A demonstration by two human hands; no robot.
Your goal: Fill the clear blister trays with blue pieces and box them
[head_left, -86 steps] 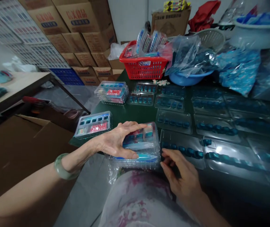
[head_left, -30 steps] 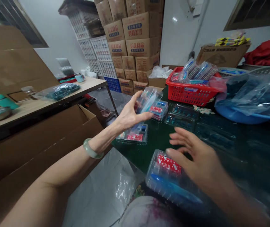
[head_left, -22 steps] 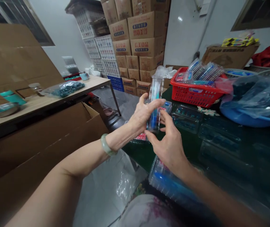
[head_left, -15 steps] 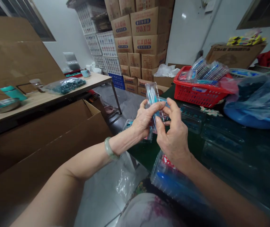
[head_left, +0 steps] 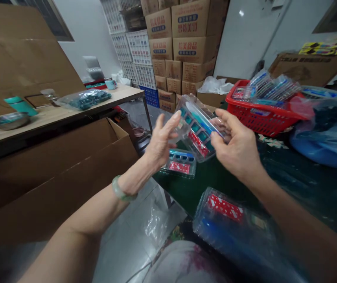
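- A clear plastic case (head_left: 196, 128), holding a row of teal pieces, a long blue item and a red dotted packet, is up in the air above the far left part of the green table (head_left: 205, 179), tilted, with its windowed face partly toward the wearer.
- Its long axis runs from far left to near right. The near right end lies in the right hand (head_left: 239, 145), the nearer of the two; the far left end points past the left hand's thumb.
- The right hand grasps that end, thumb on the near side and fingers bent round the far edge; its forearm reaches in from the near right.
- The left hand (head_left: 158, 145) is just left of the case, fingers spread and thumb raised, gripping nothing that shows. Whether its fingertips touch the case's left side cannot be told. A pale green bangle (head_left: 122, 190) circles the wrist.
- Below and slightly left of the held case, a second case (head_left: 180, 168) lies flat on the table.
- Nearer the wearer, under the right forearm, sits another case (head_left: 225, 206), blurred toward its near side.
- Far right stands a red basket (head_left: 253, 116) with more cases leaning in it.
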